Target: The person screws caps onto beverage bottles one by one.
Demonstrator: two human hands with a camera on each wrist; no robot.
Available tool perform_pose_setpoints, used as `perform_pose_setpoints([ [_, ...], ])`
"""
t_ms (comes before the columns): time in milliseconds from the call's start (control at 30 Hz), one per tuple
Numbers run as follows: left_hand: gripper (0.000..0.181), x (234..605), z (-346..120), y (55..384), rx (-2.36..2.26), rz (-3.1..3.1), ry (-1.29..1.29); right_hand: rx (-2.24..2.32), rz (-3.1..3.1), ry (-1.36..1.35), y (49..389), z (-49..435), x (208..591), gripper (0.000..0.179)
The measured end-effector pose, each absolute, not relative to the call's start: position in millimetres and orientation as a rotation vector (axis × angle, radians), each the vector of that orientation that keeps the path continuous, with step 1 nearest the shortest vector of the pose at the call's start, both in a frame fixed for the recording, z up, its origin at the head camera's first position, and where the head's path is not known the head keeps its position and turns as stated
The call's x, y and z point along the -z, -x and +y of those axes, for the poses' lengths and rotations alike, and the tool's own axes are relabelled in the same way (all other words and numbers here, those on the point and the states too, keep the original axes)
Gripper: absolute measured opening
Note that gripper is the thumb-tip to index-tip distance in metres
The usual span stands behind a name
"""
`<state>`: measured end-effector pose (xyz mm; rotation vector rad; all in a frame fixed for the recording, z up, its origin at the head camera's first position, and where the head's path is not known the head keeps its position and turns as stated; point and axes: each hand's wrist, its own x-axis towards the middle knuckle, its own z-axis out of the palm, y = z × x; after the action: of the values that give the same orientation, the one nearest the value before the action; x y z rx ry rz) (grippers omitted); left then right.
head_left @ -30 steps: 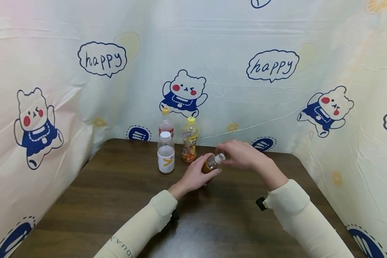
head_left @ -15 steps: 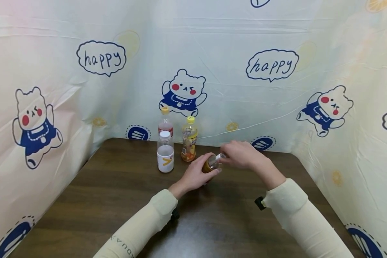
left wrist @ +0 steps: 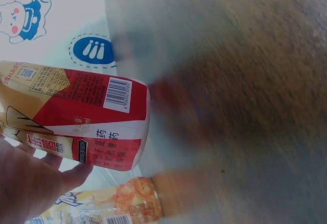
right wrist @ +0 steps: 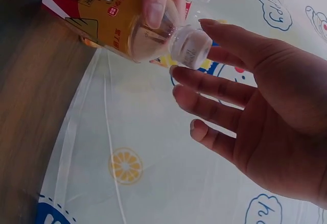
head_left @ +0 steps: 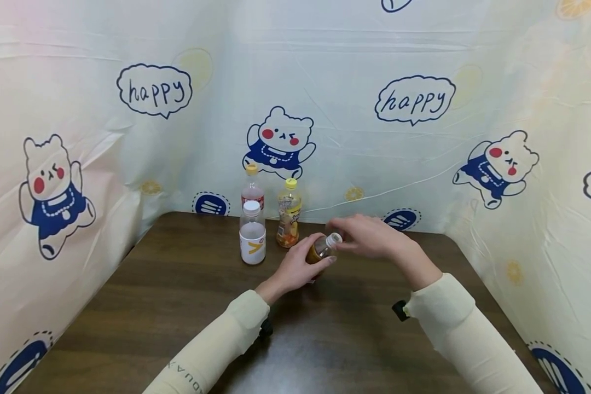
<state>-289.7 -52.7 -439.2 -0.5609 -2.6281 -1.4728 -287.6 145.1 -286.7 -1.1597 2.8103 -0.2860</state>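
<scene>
My left hand (head_left: 295,268) grips a drink bottle (left wrist: 102,117) with a red and gold label. The bottle leans towards the right, its base low over the table. Around its whitish screw cap (right wrist: 191,46) is my right hand (right wrist: 276,96), fingers spread and loosely bent, with the thumb tip right at the cap's edge. The cap sits on the bottle's neck. In the right wrist view a left-hand finger lies on the bottle's shoulder. Part of the label is hidden by the left hand in the head view.
Behind and left stand a white-capped bottle (head_left: 253,246) with a white label, a yellow-capped bottle (head_left: 289,219) and an orange-capped bottle (head_left: 253,191) partly hidden. A printed curtain (head_left: 345,164) borders the dark wooden table (head_left: 177,317) at the back and sides.
The right hand's fingers closed over the cap half a second ago and have since loosened, showing more of it. The left hand keeps its grip on the bottle, nearly in place.
</scene>
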Motion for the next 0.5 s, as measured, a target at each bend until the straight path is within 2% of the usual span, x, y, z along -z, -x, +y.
perform_pose_setpoints([
  [267,0.057,439,-55,290,1.482,-2.610,0.577,0.290,2.831,1.234,291,141,292,0.017],
  [500,0.055,440,-55,290,1.492,-2.608,0.567,0.254,2.895,1.225,295,141,300,0.017],
])
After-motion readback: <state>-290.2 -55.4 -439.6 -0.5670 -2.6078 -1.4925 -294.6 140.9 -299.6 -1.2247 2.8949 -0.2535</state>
